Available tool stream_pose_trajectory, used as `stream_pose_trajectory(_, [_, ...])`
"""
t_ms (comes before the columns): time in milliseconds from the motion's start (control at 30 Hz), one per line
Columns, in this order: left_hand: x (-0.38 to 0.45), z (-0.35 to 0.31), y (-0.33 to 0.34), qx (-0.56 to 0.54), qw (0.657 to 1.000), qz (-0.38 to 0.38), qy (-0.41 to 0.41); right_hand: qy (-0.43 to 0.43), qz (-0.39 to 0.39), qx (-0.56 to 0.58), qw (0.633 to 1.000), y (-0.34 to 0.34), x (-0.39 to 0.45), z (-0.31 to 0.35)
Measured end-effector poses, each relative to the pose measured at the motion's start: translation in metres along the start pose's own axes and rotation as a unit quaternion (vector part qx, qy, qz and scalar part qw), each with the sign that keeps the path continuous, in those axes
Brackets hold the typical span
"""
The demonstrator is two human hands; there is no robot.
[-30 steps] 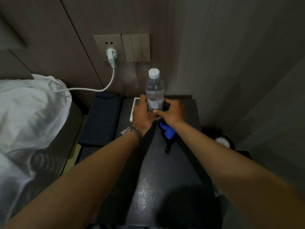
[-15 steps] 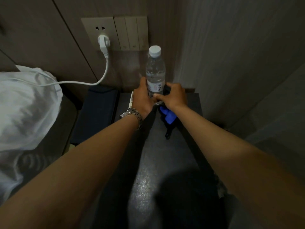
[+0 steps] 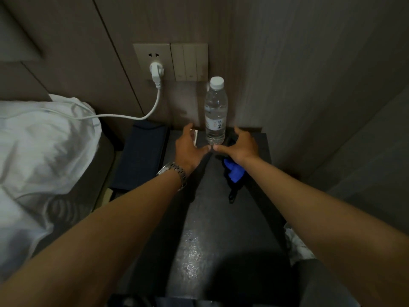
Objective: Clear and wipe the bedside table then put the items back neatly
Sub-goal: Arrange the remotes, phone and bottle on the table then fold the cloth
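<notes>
Clear water bottle (image 3: 215, 116) upright on bedside table (image 3: 199, 251), left hand (image 3: 190, 149) and right hand (image 3: 240, 147) flanking it, grips open.

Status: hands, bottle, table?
Left hand and right hand open, flanking the bottle base. Water bottle upright at back of bedside table. Blue item under right wrist.

Dim room light showing throughout, soft glare glinting on the glossy black bedside tabletop (image 3: 190, 258) toward 6 o'clock, rounded shadow pooling beside it, edges bending and blurring
</notes>
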State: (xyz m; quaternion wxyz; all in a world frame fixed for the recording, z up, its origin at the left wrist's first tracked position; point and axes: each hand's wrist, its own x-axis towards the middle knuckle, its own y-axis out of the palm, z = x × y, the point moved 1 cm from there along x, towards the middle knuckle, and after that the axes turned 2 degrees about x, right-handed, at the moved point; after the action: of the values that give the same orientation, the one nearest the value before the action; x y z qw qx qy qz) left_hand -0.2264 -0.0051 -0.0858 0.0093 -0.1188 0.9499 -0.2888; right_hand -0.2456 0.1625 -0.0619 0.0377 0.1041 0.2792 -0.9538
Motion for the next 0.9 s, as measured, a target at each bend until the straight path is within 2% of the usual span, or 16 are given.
stream_pose_trajectory(233, [-0.038,-0.008,-0.044,-0.005,0.999,-0.023,0.042,0.032,-0.043,0.002,0.999,0.021,-0.050,0.031])
stream_pose_trajectory(433, [-0.067,-0.013,-0.109,0.008,0.996,-0.077,0.038,-0.045,-0.036,-0.005,0.998,0.078,-0.086,0.096])
stream_pose_trajectory(533, [-0.078,-0.004,-0.150,0.030,0.992,-0.116,0.035,-0.077,-0.006,-0.003,0.997,0.114,-0.102,0.130])
stream_pose_trajectory(733, [-0.103,0.049,-0.232,0.084,0.976,-0.200,-0.032,-0.111,0.081,0.016,0.990,0.195,-0.142,0.188])
stream_pose_trajectory(900, [-0.118,0.089,-0.300,0.142,0.945,-0.278,-0.103,-0.147,0.148,0.015,0.978,0.260,-0.171,0.227])
